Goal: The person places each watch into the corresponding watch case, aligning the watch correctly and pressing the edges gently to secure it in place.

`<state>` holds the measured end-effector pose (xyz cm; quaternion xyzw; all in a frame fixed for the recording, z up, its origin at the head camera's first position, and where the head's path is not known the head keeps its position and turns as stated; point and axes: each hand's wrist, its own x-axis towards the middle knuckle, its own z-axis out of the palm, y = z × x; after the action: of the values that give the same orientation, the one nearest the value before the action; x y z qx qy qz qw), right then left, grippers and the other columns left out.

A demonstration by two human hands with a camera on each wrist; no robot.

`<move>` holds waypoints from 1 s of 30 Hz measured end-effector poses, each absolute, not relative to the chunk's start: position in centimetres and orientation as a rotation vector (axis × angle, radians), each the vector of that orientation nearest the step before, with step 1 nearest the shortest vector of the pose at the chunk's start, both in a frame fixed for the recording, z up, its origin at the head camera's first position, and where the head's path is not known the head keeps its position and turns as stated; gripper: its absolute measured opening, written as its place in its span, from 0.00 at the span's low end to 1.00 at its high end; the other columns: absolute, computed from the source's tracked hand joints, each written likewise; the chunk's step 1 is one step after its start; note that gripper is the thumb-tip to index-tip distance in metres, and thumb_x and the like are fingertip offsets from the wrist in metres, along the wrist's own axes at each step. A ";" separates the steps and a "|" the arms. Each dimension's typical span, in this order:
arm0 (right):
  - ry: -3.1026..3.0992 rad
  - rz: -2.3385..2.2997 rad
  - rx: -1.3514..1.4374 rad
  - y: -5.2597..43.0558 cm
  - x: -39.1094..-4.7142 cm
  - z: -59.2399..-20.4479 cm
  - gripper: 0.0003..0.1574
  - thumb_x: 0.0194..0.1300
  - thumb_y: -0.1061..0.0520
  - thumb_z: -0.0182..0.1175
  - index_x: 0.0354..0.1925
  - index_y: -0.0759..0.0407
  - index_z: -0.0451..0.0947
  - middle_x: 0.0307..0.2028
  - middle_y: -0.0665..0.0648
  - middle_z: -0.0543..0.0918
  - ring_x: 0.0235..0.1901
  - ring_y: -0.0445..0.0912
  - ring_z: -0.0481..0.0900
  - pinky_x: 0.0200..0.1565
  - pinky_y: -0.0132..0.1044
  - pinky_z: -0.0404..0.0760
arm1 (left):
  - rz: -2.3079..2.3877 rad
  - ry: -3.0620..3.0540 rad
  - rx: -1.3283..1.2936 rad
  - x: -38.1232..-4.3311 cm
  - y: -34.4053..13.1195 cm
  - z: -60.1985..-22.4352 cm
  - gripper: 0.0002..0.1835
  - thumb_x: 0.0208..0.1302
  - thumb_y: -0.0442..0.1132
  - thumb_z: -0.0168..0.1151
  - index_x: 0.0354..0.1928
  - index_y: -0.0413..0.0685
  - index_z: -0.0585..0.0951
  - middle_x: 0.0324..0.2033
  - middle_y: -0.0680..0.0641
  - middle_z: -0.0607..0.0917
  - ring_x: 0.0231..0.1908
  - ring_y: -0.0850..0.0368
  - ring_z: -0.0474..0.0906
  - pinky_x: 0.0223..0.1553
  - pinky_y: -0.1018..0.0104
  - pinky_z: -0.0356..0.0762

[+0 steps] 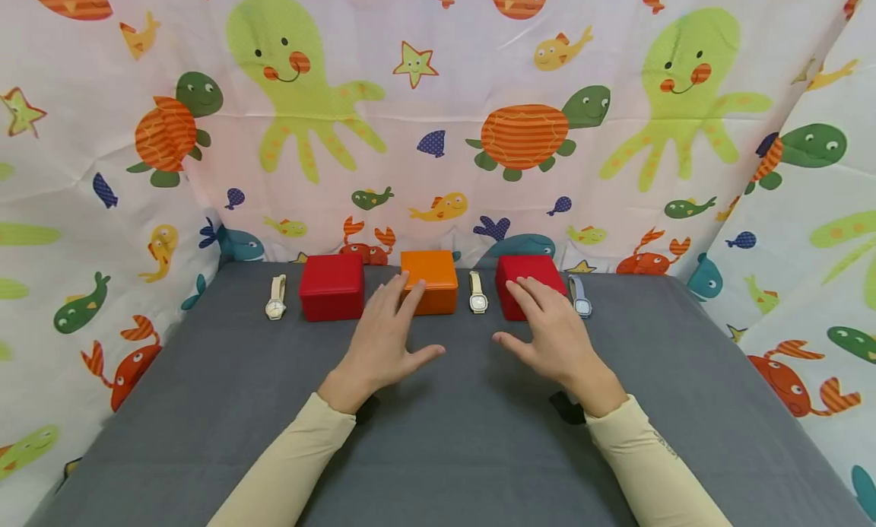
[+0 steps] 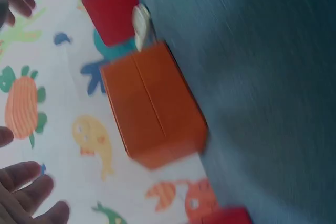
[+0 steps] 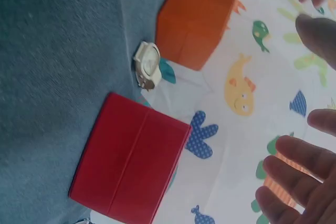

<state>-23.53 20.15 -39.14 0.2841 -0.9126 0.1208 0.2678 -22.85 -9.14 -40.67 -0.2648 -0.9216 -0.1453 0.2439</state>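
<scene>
Both hands hover over the grey table, fingers spread and holding nothing. In the head view my left hand is nearest the orange box, its fingertips overlapping that box's left edge in the picture. My right hand reaches toward the right red box and partly hides it. Another red box stands left of the orange one. A cream-strapped watch lies between the orange box and the right red box. In the right wrist view the red box looks closed, with a seam across it.
A gold-toned watch lies left of the left red box. A blue-grey watch lies beside the right red box. Behind the row hangs a white curtain with sea animals, which also runs along both sides of the grey tabletop.
</scene>
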 end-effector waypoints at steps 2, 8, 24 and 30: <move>-2.412 0.372 0.761 20.4 -23.7 -38.9 0.51 0.47 0.41 0.73 0.65 0.57 0.67 0.60 0.62 0.72 0.59 0.56 0.70 0.55 0.56 0.73 | -0.486 -2.505 -0.740 -22.7 -8.4 -40.6 0.52 0.48 0.63 0.69 0.71 0.48 0.59 0.69 0.40 0.59 0.65 0.44 0.60 0.64 0.48 0.62; -2.402 0.484 0.689 21.2 -24.4 -38.6 0.49 0.46 0.45 0.75 0.64 0.57 0.68 0.58 0.62 0.74 0.55 0.57 0.73 0.47 0.56 0.79 | -0.603 -2.493 -0.820 -23.1 -5.9 -40.7 0.48 0.50 0.57 0.71 0.69 0.46 0.62 0.65 0.42 0.66 0.60 0.49 0.68 0.56 0.54 0.74; -2.557 0.468 0.557 24.6 -28.0 -39.9 0.49 0.50 0.45 0.73 0.65 0.57 0.65 0.57 0.64 0.73 0.50 0.60 0.74 0.45 0.58 0.79 | -0.834 -2.635 -0.828 -26.8 1.6 -41.6 0.39 0.56 0.55 0.68 0.67 0.50 0.65 0.62 0.45 0.67 0.54 0.52 0.72 0.55 0.59 0.74; -2.661 0.480 0.484 25.9 -29.0 -40.5 0.50 0.51 0.44 0.71 0.66 0.60 0.63 0.59 0.65 0.71 0.53 0.61 0.72 0.47 0.59 0.77 | -0.922 -2.697 -0.750 -29.0 3.5 -42.1 0.36 0.58 0.54 0.67 0.67 0.54 0.66 0.59 0.47 0.69 0.51 0.54 0.73 0.53 0.60 0.76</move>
<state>-29.04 25.94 -40.51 0.1727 -0.9499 0.1715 0.1963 -28.96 3.53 -42.10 -0.2532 -0.9108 -0.3113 0.0971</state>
